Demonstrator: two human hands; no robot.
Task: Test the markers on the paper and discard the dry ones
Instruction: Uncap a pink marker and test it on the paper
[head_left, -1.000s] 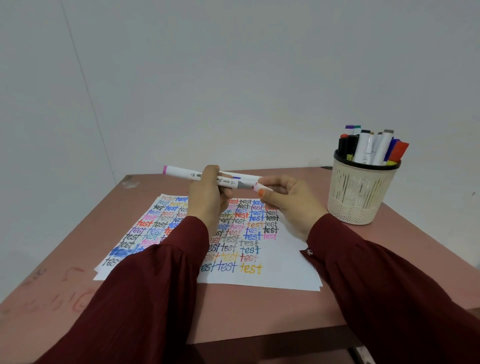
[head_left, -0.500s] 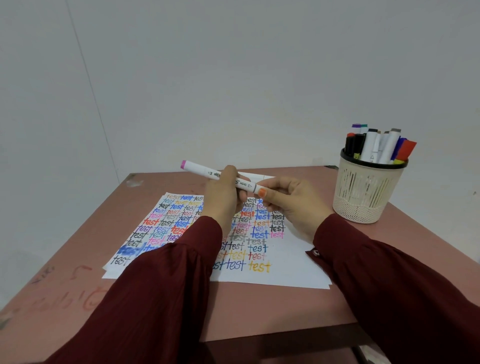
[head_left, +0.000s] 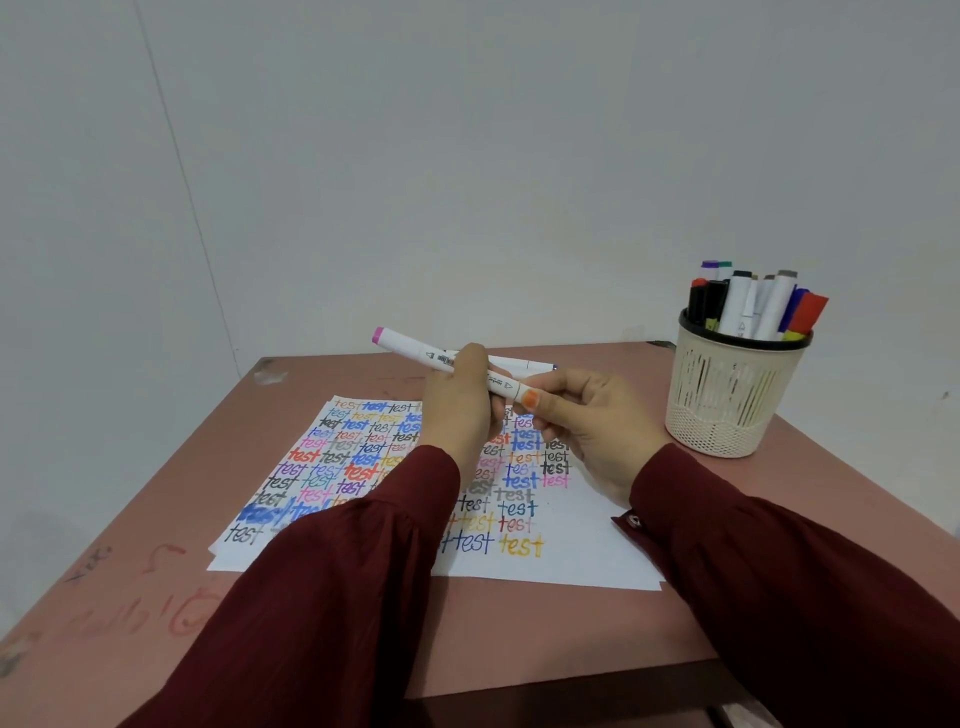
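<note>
Work on a marker check, caught above the bench (head_left: 519, 634): a person in dark red sleeves holds a white marker (head_left: 410, 349) slantwise in the air over the paper (head_left: 582, 551), its pink-tipped end pointing up and away to the left. The left hand (head_left: 457, 410) is curled round the middle of the barrel. The right hand (head_left: 592, 431) pinches the near end between thumb and fingers, which hide it, so whether a cap is on, half off or being pressed home cannot be told.

A second white marker (head_left: 524, 364) shows just behind the hands. Whether the left hand holds it too or it lies on the bench cannot be told either. The sheet below is nearly filled with rows of the word "test" in many colours, with bare white left along the near and right edges. A cream holder (head_left: 727, 395) with more markers (head_left: 748, 306) upright in it stands well apart, to the right of the paper.

The step in hand looks to be the capping or uncapping of one marker between trials. If uncapping, the next move calls for a straight pull, then the tip brought down onto the bare strip at bottom right. Where a dry one would go is not shown.
</note>
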